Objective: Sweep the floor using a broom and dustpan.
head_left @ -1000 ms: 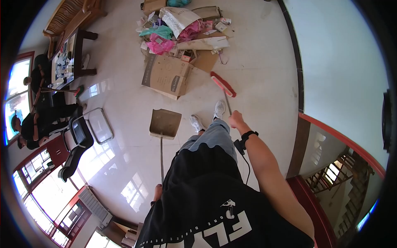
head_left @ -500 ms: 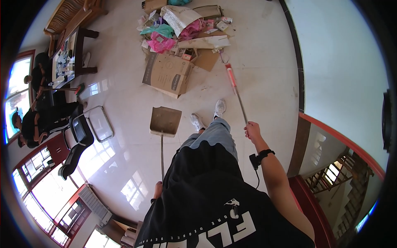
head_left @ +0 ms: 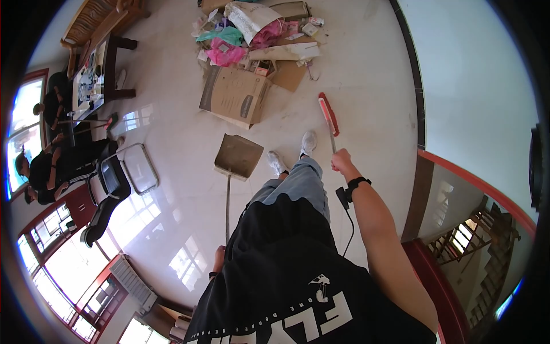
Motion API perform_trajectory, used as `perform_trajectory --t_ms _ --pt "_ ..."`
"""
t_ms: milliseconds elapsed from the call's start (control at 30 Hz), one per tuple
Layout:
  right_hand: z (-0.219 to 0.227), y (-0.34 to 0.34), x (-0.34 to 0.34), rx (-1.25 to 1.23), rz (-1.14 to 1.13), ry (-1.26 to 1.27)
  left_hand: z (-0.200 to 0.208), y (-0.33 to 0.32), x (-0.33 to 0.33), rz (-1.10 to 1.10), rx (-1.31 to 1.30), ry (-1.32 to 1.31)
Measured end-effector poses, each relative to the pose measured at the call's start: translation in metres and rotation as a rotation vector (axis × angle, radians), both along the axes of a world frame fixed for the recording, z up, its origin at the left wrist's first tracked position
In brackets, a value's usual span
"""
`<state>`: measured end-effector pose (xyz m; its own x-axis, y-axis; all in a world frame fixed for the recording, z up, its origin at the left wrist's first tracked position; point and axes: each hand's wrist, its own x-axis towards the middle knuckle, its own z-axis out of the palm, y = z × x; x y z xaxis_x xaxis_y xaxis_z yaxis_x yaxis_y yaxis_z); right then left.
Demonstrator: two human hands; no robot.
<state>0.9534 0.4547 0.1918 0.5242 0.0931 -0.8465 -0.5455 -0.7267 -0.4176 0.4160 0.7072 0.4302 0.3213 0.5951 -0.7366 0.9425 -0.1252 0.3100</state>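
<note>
My right hand (head_left: 342, 162) is closed around the handle of a broom (head_left: 328, 114) with a red and white head and red bristles. The broom head is low, right of my right shoe. At my left side, my left hand (head_left: 218, 259) is partly hidden by my black shirt and is wrapped round the long thin handle of a dustpan (head_left: 239, 157). Its dirty, beige pan sits left of my shoes with nothing large in it. Ahead lies a pile of rubbish, with a large brown cardboard box (head_left: 236, 94) at its near side.
Pink plastic bags (head_left: 225, 53), a green bag (head_left: 222, 35) and a silvery sack (head_left: 252, 20) fill the pile. A black chair (head_left: 114, 180) and a table (head_left: 91, 77) stand left, near several people (head_left: 43, 169). A white wall (head_left: 475, 74) and a stairwell (head_left: 487, 246) lie right.
The broom has turned, its head now lower and slightly further right. My right hand has moved forward a little. The dustpan has shifted right and slightly forward and is tilted.
</note>
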Motion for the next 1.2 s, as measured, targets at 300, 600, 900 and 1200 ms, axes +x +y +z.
perform_trajectory --t_ms 300,600,900,1200 --pt "0.033 0.095 -0.037 -0.013 0.358 -0.054 -0.073 -0.015 -0.130 0.518 -0.135 -0.124" --pt "0.044 0.127 -0.057 0.176 0.080 0.120 -0.019 -0.048 -0.064 0.126 0.060 0.204" --pt "0.094 0.058 -0.083 0.361 -0.405 0.307 -0.094 -0.059 -0.161 0.500 -0.093 0.157" --pt "0.070 0.005 -0.066 0.271 -0.655 0.534 -0.074 -0.034 -0.135 0.457 -0.200 0.156"
